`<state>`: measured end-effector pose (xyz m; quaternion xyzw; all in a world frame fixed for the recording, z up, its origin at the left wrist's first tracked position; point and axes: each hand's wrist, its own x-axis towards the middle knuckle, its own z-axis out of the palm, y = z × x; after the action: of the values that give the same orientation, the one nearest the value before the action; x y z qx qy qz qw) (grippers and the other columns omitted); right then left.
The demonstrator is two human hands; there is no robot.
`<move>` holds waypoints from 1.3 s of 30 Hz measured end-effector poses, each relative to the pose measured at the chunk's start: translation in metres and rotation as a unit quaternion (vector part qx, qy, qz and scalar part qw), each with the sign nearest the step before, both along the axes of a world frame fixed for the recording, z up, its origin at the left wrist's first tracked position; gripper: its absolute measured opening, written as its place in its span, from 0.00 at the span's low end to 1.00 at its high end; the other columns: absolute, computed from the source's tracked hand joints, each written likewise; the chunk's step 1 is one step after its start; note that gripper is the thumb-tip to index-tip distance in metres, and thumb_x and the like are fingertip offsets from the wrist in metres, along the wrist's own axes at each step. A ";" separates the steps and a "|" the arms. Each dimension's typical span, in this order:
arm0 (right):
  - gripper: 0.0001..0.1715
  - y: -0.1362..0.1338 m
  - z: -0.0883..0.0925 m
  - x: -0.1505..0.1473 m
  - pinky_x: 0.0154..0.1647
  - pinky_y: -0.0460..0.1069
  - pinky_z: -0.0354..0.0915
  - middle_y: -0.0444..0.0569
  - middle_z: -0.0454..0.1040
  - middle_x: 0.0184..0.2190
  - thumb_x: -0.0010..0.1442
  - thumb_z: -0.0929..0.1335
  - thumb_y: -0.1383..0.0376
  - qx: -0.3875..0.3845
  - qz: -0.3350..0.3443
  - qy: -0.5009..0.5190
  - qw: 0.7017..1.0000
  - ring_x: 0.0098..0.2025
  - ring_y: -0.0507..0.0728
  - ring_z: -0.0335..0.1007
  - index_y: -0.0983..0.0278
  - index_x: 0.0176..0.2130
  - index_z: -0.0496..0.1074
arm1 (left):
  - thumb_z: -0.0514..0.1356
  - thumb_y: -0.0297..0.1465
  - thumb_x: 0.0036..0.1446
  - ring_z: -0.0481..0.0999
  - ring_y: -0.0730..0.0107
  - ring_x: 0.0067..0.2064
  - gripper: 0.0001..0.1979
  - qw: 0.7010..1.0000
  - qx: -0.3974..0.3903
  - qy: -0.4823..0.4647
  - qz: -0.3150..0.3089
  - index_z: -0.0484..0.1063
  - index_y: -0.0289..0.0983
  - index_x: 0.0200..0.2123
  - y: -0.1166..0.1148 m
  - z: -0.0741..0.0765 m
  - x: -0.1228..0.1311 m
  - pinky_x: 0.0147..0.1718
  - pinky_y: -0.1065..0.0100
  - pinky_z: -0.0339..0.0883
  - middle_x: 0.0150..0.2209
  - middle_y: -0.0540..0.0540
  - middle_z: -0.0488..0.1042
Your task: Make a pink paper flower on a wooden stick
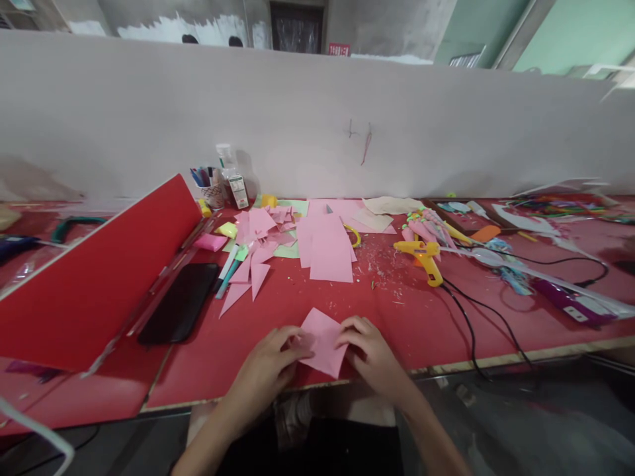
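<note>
A square of pink paper [323, 337] lies near the front edge of the red table, one corner pointing away from me. My left hand [278, 357] pinches its left corner between thumb and fingers. At the right corner, my right hand [366, 347] has its fingers curled over the paper's edge, gripping it. Beyond it sit larger pink sheets [330, 254], with the yellow handle of a tool [354, 235] partly under them. A heap of cut and folded pink pieces [260, 231] lies to their left.
A black phone [181, 303] and two markers [228, 271] lie at the left, beside a slanted red board [109, 284]. On the right is a yellow glue gun [423, 258] with a black cord [466, 324]. A pen cup [211, 192] and bottle [234, 182] stand by the white partition [297, 125].
</note>
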<state>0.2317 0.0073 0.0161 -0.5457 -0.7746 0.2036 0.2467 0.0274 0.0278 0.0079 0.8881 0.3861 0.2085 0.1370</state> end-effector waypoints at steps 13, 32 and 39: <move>0.12 0.002 0.003 0.007 0.33 0.45 0.60 0.46 0.68 0.28 0.56 0.61 0.67 -0.012 -0.015 0.053 0.998 0.31 0.51 0.64 0.64 0.24 0.69 | 0.50 0.32 0.55 0.73 0.73 0.32 0.15 0.997 -0.008 -0.014 0.070 0.74 0.41 0.24 -0.008 0.009 -0.008 0.30 0.75 0.66 0.29 0.50 0.76; 0.14 0.008 -0.004 -0.007 0.28 0.46 0.49 0.43 0.62 0.21 0.54 0.63 0.66 0.059 -0.132 -0.148 0.978 0.26 0.51 0.57 0.65 0.19 0.61 | 0.51 0.36 0.54 0.64 0.78 0.22 0.13 0.958 -0.067 0.086 0.267 0.64 0.36 0.20 -0.007 0.006 0.017 0.20 0.74 0.49 0.27 0.52 0.67; 0.14 0.011 -0.003 -0.008 0.28 0.46 0.49 0.43 0.64 0.20 0.56 0.61 0.66 0.086 -0.125 -0.188 0.970 0.26 0.52 0.59 0.64 0.20 0.62 | 0.50 0.35 0.55 0.64 0.73 0.23 0.15 0.956 -0.033 0.117 0.268 0.62 0.37 0.18 -0.006 0.008 0.019 0.22 0.72 0.51 0.21 0.51 0.62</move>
<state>0.2238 0.0179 0.0131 -0.6432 -0.7476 -0.0024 0.1656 0.0462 0.0221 0.0155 0.7653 0.6296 0.1197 0.0593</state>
